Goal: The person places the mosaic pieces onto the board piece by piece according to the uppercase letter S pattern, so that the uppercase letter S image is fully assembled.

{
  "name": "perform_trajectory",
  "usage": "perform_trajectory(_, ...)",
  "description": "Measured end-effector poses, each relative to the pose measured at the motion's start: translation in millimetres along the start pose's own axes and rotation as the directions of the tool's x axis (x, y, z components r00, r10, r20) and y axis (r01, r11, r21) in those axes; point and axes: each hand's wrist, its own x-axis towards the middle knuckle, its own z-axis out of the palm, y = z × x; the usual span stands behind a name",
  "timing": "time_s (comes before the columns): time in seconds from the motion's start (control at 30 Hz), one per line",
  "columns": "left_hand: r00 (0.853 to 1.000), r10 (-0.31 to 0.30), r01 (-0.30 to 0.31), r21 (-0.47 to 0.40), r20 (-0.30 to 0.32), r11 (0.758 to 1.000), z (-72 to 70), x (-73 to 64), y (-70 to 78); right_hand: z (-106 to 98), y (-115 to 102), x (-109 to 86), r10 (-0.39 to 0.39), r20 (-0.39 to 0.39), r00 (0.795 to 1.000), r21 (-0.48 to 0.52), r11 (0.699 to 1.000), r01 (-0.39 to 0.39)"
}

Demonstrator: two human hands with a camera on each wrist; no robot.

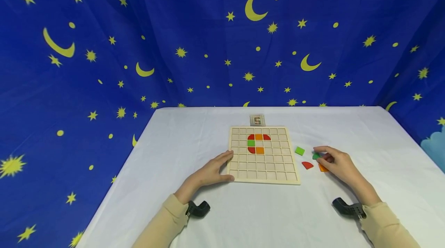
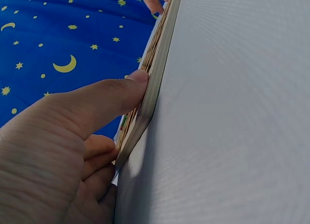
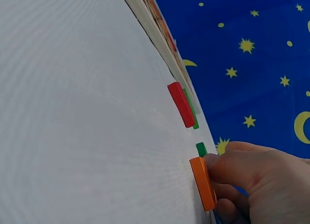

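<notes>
A wooden grid board (image 1: 264, 182) lies on the table, with several red, orange and green pieces set in its upper middle cells. Along its left rim rests my left hand (image 1: 213, 169), the thumb near the front left corner and straight fingers farther up; the left wrist view shows the thumb (image 2: 131, 90) against the rim. Right of the board, my right hand (image 1: 338, 165) pinches a dark green piece (image 1: 315, 156) between thumb and index finger, low at the tabletop. An orange piece (image 1: 323, 168) lies partly hidden under that hand. Nearby are a red quarter-round piece (image 1: 307, 165) and a light green square (image 1: 299, 150).
A small pattern card (image 1: 257, 120) lies just behind the board. White cloth covers the table (image 1: 264, 217). Blue curtains (image 1: 215, 39) with yellow stars and moons hang behind and at the sides. Black wrist mounts (image 1: 199, 209) sit at both sleeves.
</notes>
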Motion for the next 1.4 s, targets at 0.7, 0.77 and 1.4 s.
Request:
perform_trajectory(0.7,1.0,-0.001,0.001,-0.013,0.008,1.0,0.0,-1.7,0.9,3.0,-0.7,-2.1,0.048,0.005,0.999,0.039,0.998,-0.049)
perform_trajectory(0.77,1.0,-0.002,0.003,-0.016,0.007,1.0,-0.2,-1.7,1.3,2.3,-1.0,-1.9,0.044,-0.01,0.999,0.029,0.999,-0.044)
perform_trajectory(1.4,1.0,0.014,-0.014,-0.008,0.007,1.0,-0.6,-1.5,0.9,2.8,-0.7,-2.7,0.018,-0.062,0.998,-0.026,0.999,-0.02)
